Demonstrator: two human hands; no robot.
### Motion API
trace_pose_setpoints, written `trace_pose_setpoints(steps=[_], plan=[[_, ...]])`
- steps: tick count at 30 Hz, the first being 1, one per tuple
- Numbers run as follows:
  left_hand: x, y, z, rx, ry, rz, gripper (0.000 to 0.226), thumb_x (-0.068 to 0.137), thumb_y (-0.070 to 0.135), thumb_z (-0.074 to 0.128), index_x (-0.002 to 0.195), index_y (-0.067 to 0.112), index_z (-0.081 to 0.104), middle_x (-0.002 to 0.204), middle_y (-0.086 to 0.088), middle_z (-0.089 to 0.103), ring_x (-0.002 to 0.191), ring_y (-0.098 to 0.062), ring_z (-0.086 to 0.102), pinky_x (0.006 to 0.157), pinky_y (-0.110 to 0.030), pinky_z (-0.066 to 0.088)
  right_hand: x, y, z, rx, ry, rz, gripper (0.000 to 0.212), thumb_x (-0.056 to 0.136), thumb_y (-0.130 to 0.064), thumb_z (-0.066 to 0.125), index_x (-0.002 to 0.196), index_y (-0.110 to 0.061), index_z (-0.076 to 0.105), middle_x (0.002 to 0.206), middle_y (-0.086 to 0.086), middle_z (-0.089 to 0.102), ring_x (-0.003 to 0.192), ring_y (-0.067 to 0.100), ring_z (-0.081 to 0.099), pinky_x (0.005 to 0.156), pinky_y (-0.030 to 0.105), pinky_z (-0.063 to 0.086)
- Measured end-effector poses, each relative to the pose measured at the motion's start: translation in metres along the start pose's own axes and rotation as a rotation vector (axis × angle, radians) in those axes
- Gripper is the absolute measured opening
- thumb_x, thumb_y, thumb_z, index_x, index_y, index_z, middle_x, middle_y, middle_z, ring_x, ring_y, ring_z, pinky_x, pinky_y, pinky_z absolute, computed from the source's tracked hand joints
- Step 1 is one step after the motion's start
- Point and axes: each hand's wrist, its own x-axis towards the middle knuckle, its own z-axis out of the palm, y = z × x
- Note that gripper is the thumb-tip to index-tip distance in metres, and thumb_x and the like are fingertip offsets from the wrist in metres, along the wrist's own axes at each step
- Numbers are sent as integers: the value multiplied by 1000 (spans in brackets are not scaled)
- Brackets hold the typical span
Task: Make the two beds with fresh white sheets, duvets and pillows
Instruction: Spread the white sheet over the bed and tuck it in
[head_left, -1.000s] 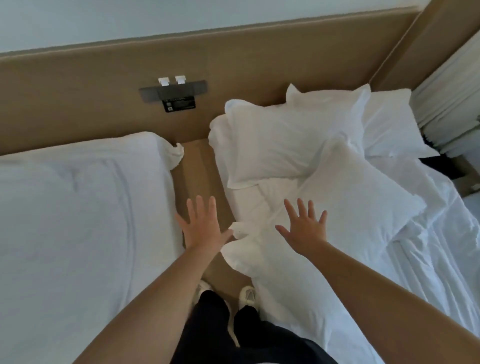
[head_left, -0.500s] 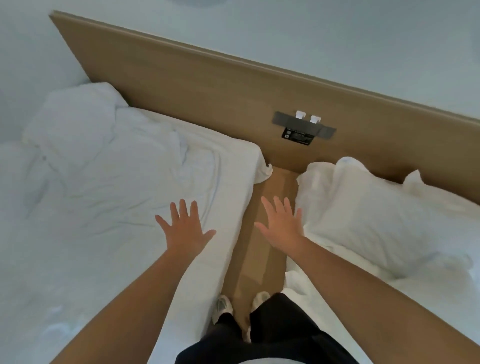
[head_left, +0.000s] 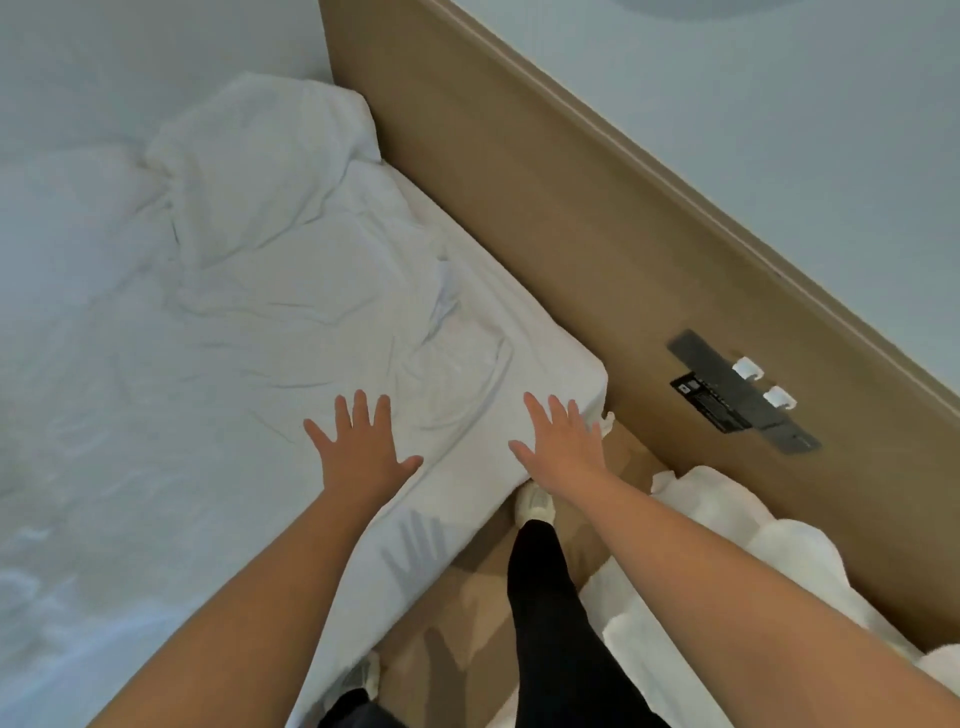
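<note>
White sheet (head_left: 249, 374) lies over the left bed (head_left: 563, 358), creased and rumpled toward the head end. A bunched heap of white bedding (head_left: 260, 150) sits at the far corner, against the wall (head_left: 130, 67) and the headboard (head_left: 519, 218). The near corner of the mattress is square and stands just short of the headboard.

Both hands are spread above this bed with fingers straight and apart, palms down, holding nothing. The left hand (head_left: 361, 449) is over the sheet a little way in from the near edge. The right hand (head_left: 563, 449) is over the near corner itself, its outer fingers reaching past the edge. I cannot tell whether either palm touches the cloth. Two hand shadows fall on the mattress side and on the floor below.

A narrow strip of brown floor (head_left: 631, 457) runs between the two beds, and the person stands in it. One white shoe (head_left: 535, 501) is close to the mattress corner, and a second shoe (head_left: 361, 675) is lower in the view, partly hidden. A black trouser leg (head_left: 545, 597) fills much of the gap.

The second bed (head_left: 727, 493) shows at lower right as lumps of white bedding pressed against the headboard, partly under the right forearm. One wooden headboard spans both beds. On it, above the gap, is a dark plate (head_left: 727, 384) bearing two small white knobs (head_left: 748, 368) and a black label.
</note>
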Motion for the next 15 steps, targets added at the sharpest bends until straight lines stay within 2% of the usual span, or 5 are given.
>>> trace_pose_setpoints(steps=[5,8,10,13,15], plan=[[105,60,25,-110,-74,-206,95,88,72,39,155,21,-4,163,-9,-6,149,-33,-8,112,-66,6,168,32,-27,-103,-91,-129,71,100,-57,30,156,-32,-5,164,4,0,151,32,-2,117,56,11],[186,94,46,-156,-107,-246,95,87,72,40,154,22,-5,163,-8,-6,149,-32,-8,112,-65,5,273,40,-27,-90,-137,-164,72,100,-56,34,155,-32,-4,164,3,2,151,31,-1,116,55,14],[240,112,72,-152,-123,-237,97,86,72,41,154,22,-6,162,-8,-8,149,-33,-9,112,-65,6,338,40,-13,-13,-175,-159,74,98,-56,39,155,-31,-2,163,3,6,150,31,6,115,54,20],[308,132,125,-157,-198,-238,104,83,74,46,153,23,-11,162,-8,-13,148,-34,-12,112,-65,11,426,34,22,175,-240,-139,83,93,-57,50,155,-30,3,158,7,20,143,31,25,111,50,33],[343,141,163,-203,-257,-270,110,80,72,55,152,25,-13,161,-7,-17,148,-35,-11,112,-64,18,470,28,50,361,-292,-90,91,89,-55,58,156,-28,3,157,8,22,141,32,30,111,47,34]])
